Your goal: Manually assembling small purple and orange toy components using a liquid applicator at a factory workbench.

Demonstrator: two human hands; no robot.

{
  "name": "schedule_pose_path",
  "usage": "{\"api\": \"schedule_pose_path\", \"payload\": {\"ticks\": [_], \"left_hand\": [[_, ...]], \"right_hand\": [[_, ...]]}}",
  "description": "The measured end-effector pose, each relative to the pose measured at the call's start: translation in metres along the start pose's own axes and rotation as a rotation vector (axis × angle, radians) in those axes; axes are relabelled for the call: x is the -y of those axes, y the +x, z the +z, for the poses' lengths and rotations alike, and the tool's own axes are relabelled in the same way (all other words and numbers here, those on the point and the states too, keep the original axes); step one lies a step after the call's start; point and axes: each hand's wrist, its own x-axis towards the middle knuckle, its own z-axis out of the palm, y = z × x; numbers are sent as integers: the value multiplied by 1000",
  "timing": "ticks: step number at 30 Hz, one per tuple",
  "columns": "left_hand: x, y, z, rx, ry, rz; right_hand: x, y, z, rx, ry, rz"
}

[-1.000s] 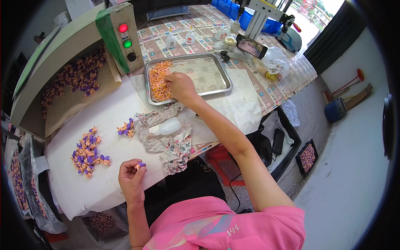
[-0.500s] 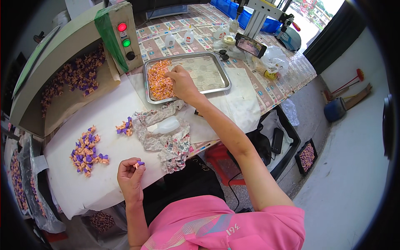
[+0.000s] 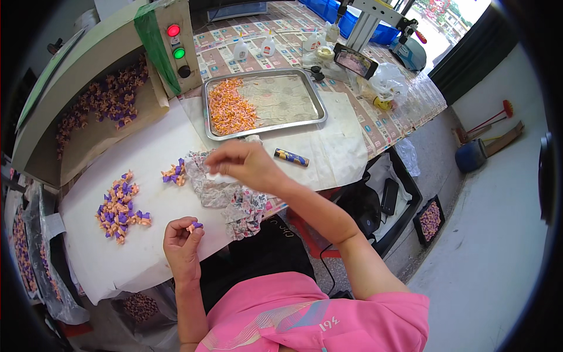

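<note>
Near the front edge of the white-covered table, my left hand [image 3: 183, 245] pinches a small purple and peach plastic figure [image 3: 194, 226]. My right hand [image 3: 249, 165] is over a crumpled floral cloth [image 3: 214, 193], thumb and fingers drawn together; anything between them is too small to make out. It mostly hides a white plastic bottle lying on that cloth. Beyond it stands a metal tray [image 3: 287, 125] with many tiny orange and pink pieces [image 3: 230, 110] on its left side. Left of the cloth lie a small cluster of figures [image 3: 174, 172] and a larger pile [image 3: 120, 210].
At the far left stands a machine [image 3: 167, 53] with red and green lights, with figures on its brown belt [image 3: 141, 132]. A dark patterned tube [image 3: 291, 157] lies right of my hand. White squeeze bottles [image 3: 241, 48] and a phone on a stand [image 3: 355, 61] are behind the tray.
My right hand has come back from the orange pieces in the tray toward me, over the cloth and bottle, uncovering the dark tube. My left hand still holds the figure.
</note>
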Motion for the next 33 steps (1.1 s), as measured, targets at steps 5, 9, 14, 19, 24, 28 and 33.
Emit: {"api": "schedule_pose_path", "payload": {"ticks": [5, 9, 14, 19, 24, 28, 33], "left_hand": [[-4, -5, 0, 44, -36, -4], [-9, -15, -6, 42, -39, 8], [4, -18, -40, 28, 16, 29], [14, -24, -94, 89, -19, 9], [13, -36, -127, 134, -112, -1], [13, -41, -137, 153, -104, 26], [18, -41, -142, 169, -109, 37]], "right_hand": [[1, -45, 41, 95, 155, 189], [-9, -64, 66, 95, 237, 153], [-29, -70, 94, 78, 154, 220], [-60, -87, 152, -26, 181, 194], [-68, -92, 187, -25, 295, 297], [-75, -96, 199, -26, 274, 212], [-77, -99, 203, -18, 259, 215]]}}
